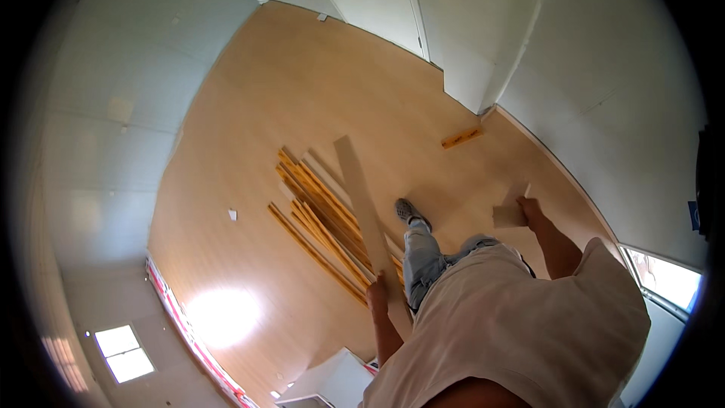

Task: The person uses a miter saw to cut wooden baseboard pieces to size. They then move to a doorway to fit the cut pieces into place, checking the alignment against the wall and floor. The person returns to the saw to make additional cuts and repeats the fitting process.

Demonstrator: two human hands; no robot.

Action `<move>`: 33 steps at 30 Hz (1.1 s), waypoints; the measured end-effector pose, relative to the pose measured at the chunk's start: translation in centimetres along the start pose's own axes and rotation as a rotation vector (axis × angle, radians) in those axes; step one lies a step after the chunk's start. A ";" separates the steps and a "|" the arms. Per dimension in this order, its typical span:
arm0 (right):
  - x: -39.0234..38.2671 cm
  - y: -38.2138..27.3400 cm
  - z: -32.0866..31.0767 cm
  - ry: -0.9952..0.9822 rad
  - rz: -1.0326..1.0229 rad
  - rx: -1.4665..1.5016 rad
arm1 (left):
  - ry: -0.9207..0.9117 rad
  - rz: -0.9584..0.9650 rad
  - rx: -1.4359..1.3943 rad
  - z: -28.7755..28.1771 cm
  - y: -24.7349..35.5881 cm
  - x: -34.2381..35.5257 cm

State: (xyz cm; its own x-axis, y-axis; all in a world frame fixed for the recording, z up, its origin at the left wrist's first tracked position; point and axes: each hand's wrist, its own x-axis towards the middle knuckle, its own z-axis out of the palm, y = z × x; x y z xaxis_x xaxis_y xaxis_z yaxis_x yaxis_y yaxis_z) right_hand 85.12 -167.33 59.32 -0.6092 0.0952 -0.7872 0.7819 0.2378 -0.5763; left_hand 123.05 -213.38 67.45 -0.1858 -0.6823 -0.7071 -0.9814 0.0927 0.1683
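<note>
Left hand (377, 296) clasping long, flat board (368, 219); right hand (532, 211) gripping short, flat-faced panel (509, 216).

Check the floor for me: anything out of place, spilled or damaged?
No spill or clear damage shows. A small white piece lies alone on the floor, left of the loosely fanned, uneven strips beside the left hand. A short orange-yellow piece also lies apart, near the right-hand wall.
</note>
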 end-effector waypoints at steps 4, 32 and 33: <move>-2.3 -2.7 4.0 0.266 0.055 -0.095 | -0.042 0.140 0.152 -11.6 11.0 3.4; 15.1 -40.7 29.5 0.195 -0.319 -0.730 | -0.144 0.730 0.759 -35.3 66.5 44.9; 15.3 -41.1 29.1 0.203 -0.350 -0.696 | -0.146 0.713 0.750 -35.5 68.6 45.2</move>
State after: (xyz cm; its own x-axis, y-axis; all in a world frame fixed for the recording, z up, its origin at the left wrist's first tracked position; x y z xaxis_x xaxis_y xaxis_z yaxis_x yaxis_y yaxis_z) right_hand 47.50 -203.78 64.61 -0.8681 0.0620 -0.4925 0.3203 0.8280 -0.4603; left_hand 49.06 -263.56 71.41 -0.6893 -0.2027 -0.6956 -0.4109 0.9001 0.1449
